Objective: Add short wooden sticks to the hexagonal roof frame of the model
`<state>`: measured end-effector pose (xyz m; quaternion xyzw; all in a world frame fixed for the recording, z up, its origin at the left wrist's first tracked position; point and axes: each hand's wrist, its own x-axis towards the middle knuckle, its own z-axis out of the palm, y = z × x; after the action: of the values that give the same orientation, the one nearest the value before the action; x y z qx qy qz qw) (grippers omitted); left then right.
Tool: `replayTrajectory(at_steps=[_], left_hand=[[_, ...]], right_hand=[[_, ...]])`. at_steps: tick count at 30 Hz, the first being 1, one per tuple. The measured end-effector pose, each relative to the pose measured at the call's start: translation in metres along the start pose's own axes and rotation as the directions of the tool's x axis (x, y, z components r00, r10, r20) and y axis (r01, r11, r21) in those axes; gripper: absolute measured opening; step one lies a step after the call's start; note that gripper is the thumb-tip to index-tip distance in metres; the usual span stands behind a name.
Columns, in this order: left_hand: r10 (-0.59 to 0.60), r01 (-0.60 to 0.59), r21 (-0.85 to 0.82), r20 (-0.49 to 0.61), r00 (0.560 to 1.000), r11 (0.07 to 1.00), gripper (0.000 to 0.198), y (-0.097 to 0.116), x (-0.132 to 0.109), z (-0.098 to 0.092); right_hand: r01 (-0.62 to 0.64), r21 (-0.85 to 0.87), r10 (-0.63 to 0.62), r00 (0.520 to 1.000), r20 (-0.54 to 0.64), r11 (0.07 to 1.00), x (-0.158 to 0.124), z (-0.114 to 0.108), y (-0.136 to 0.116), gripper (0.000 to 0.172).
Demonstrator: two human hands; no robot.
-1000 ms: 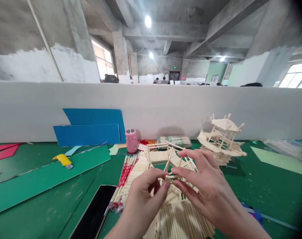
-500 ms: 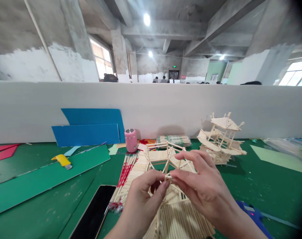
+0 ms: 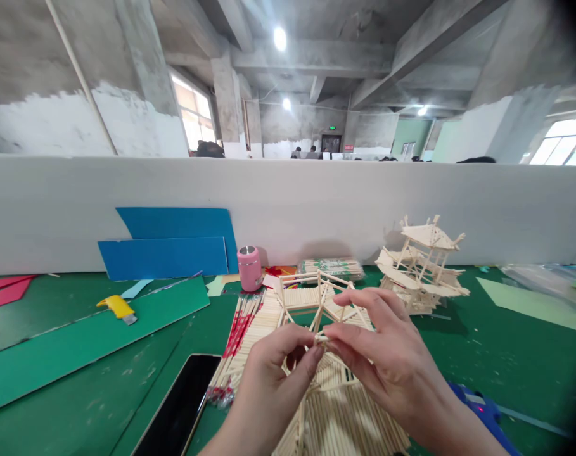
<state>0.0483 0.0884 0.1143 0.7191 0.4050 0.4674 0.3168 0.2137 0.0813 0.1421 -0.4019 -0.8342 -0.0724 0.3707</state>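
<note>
In the head view, my left hand (image 3: 285, 364) and my right hand (image 3: 385, 345) meet at a thin wooden stick (image 3: 322, 338), each pinching it between thumb and fingertips. The stick sits at a joint of a frame of sticks (image 3: 301, 308), and how it is fastened there is hidden by my fingers. Beneath my hands spreads a model made of wooden sticks laid side by side (image 3: 349, 411), with an opening in its middle showing the green table. My right forearm covers part of its right side.
Left of the model lie red-patterned packaged sticks (image 3: 237, 332) and a phone (image 3: 178, 405). Farther left is a yellow utility knife (image 3: 119, 308) on a green board (image 3: 78, 342). A pink flask (image 3: 249, 269), a stick pagoda (image 3: 423, 266) and a blue glue gun (image 3: 478, 408) stand around.
Almost nothing differs. Both hands keep the same pinch on the stick, and the view has shifted very slightly.
</note>
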Motion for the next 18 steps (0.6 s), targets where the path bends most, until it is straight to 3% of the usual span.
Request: replayTrajectory(at_steps=[6,10,15,18], left_hand=[[-0.004,0.004,-0.002,-0.016,1.000,1.000,0.010,-0.001,0.000,0.000],[-0.011,0.010,-0.014,-0.031,0.999,1.000,0.011,-0.001,0.000,0.000],[-0.027,0.027,0.003,-0.025,0.999,1.000,0.015,-0.003,0.000,0.001],[-0.027,0.027,0.023,-0.020,0.999,0.999,0.016,-0.004,0.001,0.000]], right_hand=[[0.004,-0.077,-0.003,1.000,0.017,0.997,-0.003,-0.003,0.002,0.024],[-0.027,-0.110,0.020,0.998,-0.063,0.994,-0.011,-0.009,0.009,0.030],[-0.194,0.013,0.192,0.956,-0.219,0.981,-0.032,-0.014,0.024,0.035],[-0.310,0.070,0.318,0.924,-0.213,0.948,-0.046,-0.011,0.032,0.036]])
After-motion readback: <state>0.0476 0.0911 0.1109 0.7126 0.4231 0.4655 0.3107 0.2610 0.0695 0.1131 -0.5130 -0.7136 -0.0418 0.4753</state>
